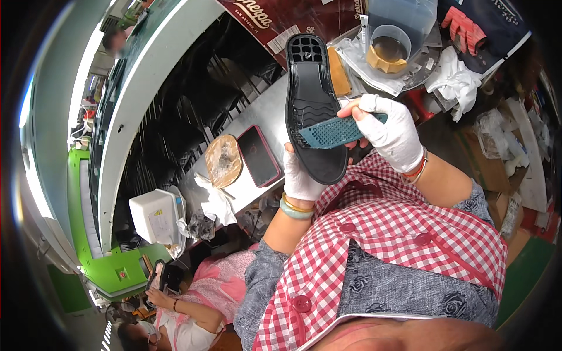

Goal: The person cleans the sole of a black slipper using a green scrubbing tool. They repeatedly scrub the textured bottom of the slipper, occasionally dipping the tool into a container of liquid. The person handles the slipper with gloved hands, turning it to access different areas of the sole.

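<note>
that shoe sole (312,96) is black, the strip (332,132) across it teal with a mesh pattern, and the right hand (391,126) beside it wrapped in white. below the sole i see a red-and-white gingham apron (392,217) over a grey-blue, rose-printed shirt (404,284); left of the sole, a dark phone (258,155) edged in pinkish red.

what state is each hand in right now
Left hand: closed, holding the black shoe sole.
Right hand: closed, holding the flat teal textured piece, one end over the sole.

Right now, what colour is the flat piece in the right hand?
Flat piece: teal, with a mesh-like pattern; best seen in the head view.
</note>
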`<act>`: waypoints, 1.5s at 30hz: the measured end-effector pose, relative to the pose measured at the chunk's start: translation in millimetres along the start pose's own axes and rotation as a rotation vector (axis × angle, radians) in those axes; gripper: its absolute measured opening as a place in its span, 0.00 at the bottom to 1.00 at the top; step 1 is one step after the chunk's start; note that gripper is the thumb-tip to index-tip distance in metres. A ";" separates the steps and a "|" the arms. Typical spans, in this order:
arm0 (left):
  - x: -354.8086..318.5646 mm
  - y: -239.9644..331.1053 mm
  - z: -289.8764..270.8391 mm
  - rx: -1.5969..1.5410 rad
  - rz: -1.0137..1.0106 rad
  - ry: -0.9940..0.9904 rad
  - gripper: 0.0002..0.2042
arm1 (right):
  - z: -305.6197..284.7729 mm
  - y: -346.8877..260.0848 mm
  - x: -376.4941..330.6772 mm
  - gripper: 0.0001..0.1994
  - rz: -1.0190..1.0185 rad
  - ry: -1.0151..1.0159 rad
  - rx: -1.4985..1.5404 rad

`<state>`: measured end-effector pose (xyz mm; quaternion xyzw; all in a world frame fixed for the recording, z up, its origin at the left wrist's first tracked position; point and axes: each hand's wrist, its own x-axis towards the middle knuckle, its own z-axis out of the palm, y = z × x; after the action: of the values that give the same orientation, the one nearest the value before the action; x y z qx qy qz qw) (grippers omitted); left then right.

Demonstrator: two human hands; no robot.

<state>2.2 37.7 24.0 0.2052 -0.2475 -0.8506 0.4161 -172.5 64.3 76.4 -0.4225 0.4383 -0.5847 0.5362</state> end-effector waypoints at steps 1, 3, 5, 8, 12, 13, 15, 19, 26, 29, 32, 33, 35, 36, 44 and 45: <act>0.0 0.1 -0.1 0.006 0.009 0.033 0.43 | 1.1 -0.4 -1.3 0.09 -0.003 -0.012 0.015; 0.5 0.4 -3.6 0.014 0.004 0.086 0.43 | 0.9 -1.4 -4.0 0.08 0.018 -0.040 -0.037; 0.5 3.0 -13.4 -0.057 -0.049 0.007 0.42 | 1.7 4.5 -5.2 0.07 -0.044 -0.042 -0.093; -0.1 1.8 -14.1 -0.156 -0.056 0.012 0.40 | 2.9 4.6 -10.5 0.08 -0.142 -0.080 -0.221; -2.2 5.3 -8.7 -0.142 -0.031 0.038 0.39 | 1.1 0.0 -12.0 0.08 -0.076 -0.171 -0.312; -3.0 6.2 -8.3 -0.121 -0.032 0.044 0.39 | 1.1 -0.5 -11.9 0.08 -0.081 -0.199 -0.300; -5.6 8.0 -11.8 -0.098 -0.040 0.054 0.40 | 1.7 -2.0 -10.3 0.08 -0.088 -0.260 -0.276; -8.8 11.9 -20.3 -0.225 -0.070 0.041 0.39 | 6.5 -9.6 -2.5 0.07 -0.044 -0.363 -0.313; -18.4 43.5 -40.9 -0.099 -0.207 0.154 0.41 | 32.8 -13.9 30.5 0.11 0.260 -0.573 -0.254; -15.8 64.1 -56.6 -0.011 -0.300 0.045 0.39 | 46.6 -3.0 42.7 0.13 0.251 -0.623 -0.209; -12.3 83.0 -62.2 -0.004 -0.410 0.111 0.37 | 61.9 3.7 57.9 0.14 0.283 -0.665 -0.234; -9.7 89.5 -66.8 0.031 -0.440 0.072 0.37 | 66.1 6.2 63.4 0.14 0.303 -0.666 -0.258; -3.9 100.6 -77.2 0.028 -0.517 0.031 0.36 | 74.2 6.6 70.5 0.14 0.305 -0.673 -0.313; 0.5 106.3 -84.5 0.036 -0.542 0.014 0.36 | 77.2 8.5 74.4 0.14 0.304 -0.660 -0.321; 24.7 133.3 -100.3 0.124 -0.800 -0.028 0.36 | 68.2 0.4 69.2 0.16 0.199 -0.631 -0.428; 26.6 138.8 -91.3 0.200 -0.821 -0.034 0.34 | 67.4 -0.9 71.2 0.16 0.220 -0.623 -0.435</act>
<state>121.8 -80.4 30.0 0.3120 -0.2334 -0.9208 0.0167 -112.7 -10.7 96.4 -0.6341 0.4108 -0.2611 0.6008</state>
